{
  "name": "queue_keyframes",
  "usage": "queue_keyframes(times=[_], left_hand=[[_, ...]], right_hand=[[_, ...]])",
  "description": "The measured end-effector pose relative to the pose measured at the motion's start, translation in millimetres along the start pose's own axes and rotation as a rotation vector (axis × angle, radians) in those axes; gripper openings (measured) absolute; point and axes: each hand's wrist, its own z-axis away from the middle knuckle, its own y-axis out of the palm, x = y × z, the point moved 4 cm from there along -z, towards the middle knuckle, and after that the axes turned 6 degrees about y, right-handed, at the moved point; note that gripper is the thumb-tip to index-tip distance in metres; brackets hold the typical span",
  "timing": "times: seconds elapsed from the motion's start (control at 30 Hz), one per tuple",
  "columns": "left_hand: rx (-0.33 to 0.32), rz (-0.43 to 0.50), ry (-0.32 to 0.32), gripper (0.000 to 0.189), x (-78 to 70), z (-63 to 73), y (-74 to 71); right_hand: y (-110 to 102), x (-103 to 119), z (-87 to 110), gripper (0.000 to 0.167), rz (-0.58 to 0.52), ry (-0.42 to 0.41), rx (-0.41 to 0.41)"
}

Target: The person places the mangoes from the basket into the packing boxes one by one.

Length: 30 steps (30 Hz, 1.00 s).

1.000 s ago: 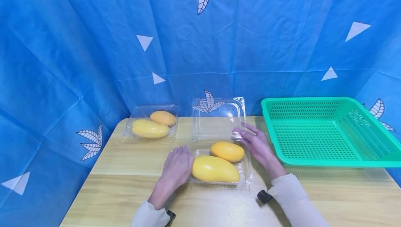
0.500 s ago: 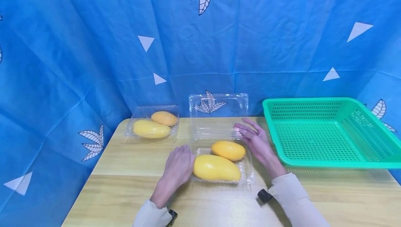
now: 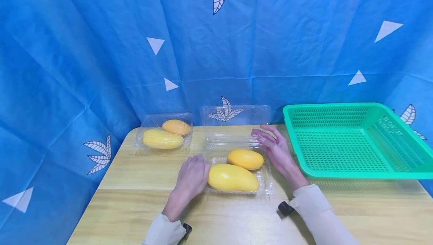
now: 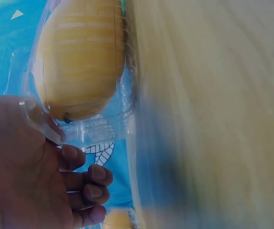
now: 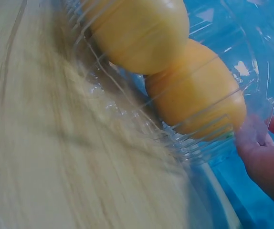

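A clear plastic clamshell box sits on the table in front of me, its lid raised at the back. Inside its base lie a large yellow mango and a smaller orange-yellow mango. My left hand holds the box's left side; in the left wrist view, thumb and curled index finger meet its corner rim. On the right, my right hand reaches to the lid's lower right edge, fingers loosely extended and partly behind the clear plastic. The right wrist view shows its thumb against the box corner.
A second clear box with two mangoes stands at the back left, covered. At the right is a green perforated basket. A blue patterned curtain hangs behind the wooden table.
The lid has swung from leaning back to more upright, its top edge now looking wider. My right fingers shifted slightly up along it. The left hand stays at the box's side.
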Motion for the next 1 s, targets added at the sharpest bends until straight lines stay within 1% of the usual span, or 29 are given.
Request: queue_keyframes(times=[0.17,0.33,0.47,0.6,0.8,0.9,1.0], left_hand=[[0.001,0.058,-0.003,0.026,0.5,0.5,0.2],[0.029,0.088,-0.028,0.025,1.9,2.5,1.2],[0.038,0.101,-0.033,0.024,2.5,3.9,1.9],[0.033,0.099,-0.029,0.025,3.0,4.7,2.0],[0.027,0.083,-0.023,0.027,3.1,5.2,0.6],[0.03,0.078,-0.026,0.027,3.5,4.6,0.7],[0.03,0.063,-0.029,0.027,3.9,3.7,0.9]], right_hand=[[0.0,2.3,2.7,0.045,-0.012,-0.037,0.027],[0.5,2.7,3.7,0.04,-0.002,-0.043,0.039],[-0.5,3.1,5.4,0.042,0.03,-0.043,0.037],[-1.5,3.1,9.2,0.042,0.051,-0.039,0.02],[-2.9,0.5,13.1,0.042,0.023,-0.033,-0.006],[-3.4,-0.5,14.3,0.042,0.004,-0.044,-0.018],[-3.5,-1.3,15.1,0.044,0.007,-0.05,-0.027]])
